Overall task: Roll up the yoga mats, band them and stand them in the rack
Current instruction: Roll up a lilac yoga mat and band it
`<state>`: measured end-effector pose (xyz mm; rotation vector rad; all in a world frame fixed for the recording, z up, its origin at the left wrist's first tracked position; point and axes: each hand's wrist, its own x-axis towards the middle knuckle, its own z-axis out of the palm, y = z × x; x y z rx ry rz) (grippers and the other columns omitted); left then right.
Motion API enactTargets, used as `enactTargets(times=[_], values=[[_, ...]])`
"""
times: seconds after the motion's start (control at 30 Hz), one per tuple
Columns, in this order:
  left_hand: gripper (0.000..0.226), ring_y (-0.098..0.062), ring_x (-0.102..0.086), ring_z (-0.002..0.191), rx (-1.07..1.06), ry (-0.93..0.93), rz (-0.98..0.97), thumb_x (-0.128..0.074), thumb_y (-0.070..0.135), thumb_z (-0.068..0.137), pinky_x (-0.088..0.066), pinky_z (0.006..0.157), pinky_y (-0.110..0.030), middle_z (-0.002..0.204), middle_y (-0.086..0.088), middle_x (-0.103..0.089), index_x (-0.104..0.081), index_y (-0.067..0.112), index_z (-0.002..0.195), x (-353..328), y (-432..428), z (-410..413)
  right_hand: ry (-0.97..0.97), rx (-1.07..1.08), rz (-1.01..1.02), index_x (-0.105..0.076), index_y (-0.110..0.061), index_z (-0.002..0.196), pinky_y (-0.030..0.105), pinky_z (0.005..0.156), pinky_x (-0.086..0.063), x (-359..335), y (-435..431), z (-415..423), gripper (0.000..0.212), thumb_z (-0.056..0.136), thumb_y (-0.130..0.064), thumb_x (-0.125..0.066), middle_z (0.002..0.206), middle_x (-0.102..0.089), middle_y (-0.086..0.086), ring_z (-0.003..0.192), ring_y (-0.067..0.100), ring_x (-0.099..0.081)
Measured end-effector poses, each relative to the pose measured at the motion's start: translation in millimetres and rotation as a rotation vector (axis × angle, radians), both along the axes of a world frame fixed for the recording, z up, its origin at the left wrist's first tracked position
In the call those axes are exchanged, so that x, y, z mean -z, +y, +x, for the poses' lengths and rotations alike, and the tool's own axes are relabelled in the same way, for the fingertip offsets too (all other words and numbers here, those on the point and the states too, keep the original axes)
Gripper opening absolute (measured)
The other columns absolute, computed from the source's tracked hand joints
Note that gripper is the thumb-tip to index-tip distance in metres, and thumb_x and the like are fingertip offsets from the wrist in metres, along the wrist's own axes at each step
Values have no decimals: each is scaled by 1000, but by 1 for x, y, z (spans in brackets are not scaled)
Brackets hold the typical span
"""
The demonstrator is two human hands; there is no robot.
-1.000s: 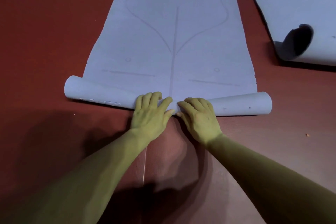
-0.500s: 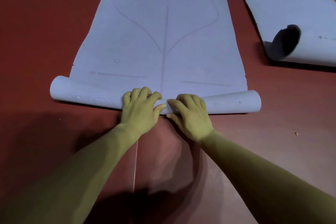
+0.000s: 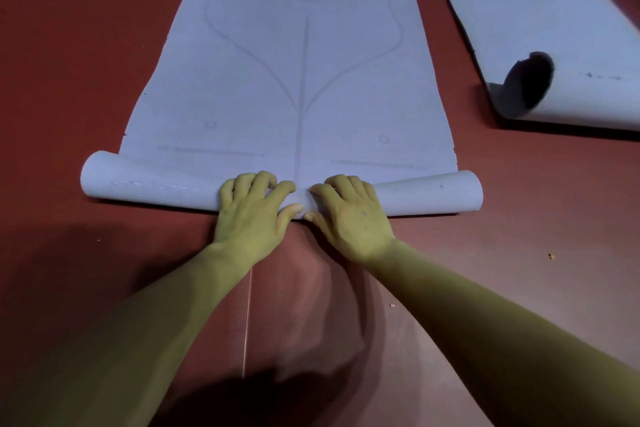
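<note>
A pale blue yoga mat [image 3: 298,73] with printed alignment lines lies flat on the red floor and runs away from me. Its near end is rolled into a thin roll [image 3: 145,182] lying crosswise. My left hand [image 3: 254,210] and my right hand [image 3: 349,211] sit side by side on the middle of that roll. The fingers of both hands curl over its top and the thumbs press its near side. The roll's two ends stick out past the hands, left and right.
A second pale blue mat [image 3: 540,28] lies at the upper right, its near end curled up into a loose open loop [image 3: 526,87]. Red floor matting [image 3: 519,270] surrounds both mats. No rack and no bands are in view.
Both hands have stayed on the middle of the roll. The roll has crept slightly forward along the mat; the view has shifted a little.
</note>
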<state>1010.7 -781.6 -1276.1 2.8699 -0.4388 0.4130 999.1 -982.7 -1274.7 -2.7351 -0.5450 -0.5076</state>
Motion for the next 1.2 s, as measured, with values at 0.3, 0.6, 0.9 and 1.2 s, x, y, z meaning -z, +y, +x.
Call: enactTargets(times=[0.3, 0.6, 0.9, 1.2], values=[[41, -29, -46, 106, -16, -39, 69, -39, 49, 95, -29, 98, -48, 120, -5, -58, -65, 26, 116, -2, -7, -2, 67, 24, 61, -69, -16, 114, 39, 87, -40, -2, -1, 4, 43, 92, -51, -54, 106, -63, 2, 95, 28, -56], [38, -25, -41, 107, -6, 73, -45, -39, 54, 92, -23, 99, -45, 114, 8, -60, -66, 35, 111, -7, -3, 11, 116, 31, 37, -68, -14, 114, 40, 88, -43, -5, 0, 10, 43, 93, -47, -52, 104, -62, 4, 92, 27, -56], [39, -28, -46, 106, -33, 102, 2, -37, 51, 95, -22, 97, -43, 113, 5, -60, -67, 32, 112, -12, -8, 20, 60, 43, 58, -66, -13, 116, 40, 92, -40, -3, 8, 12, 42, 96, -49, -58, 109, -60, 6, 96, 28, -53], [35, -31, -43, 109, -24, -28, -25, -44, 46, 93, -26, 101, -45, 119, -1, -59, -67, 26, 112, 1, -8, 12, 83, 57, 54, -68, -14, 114, 38, 90, -38, 0, 7, 17, 45, 98, -51, -48, 103, -61, 4, 92, 27, -54]])
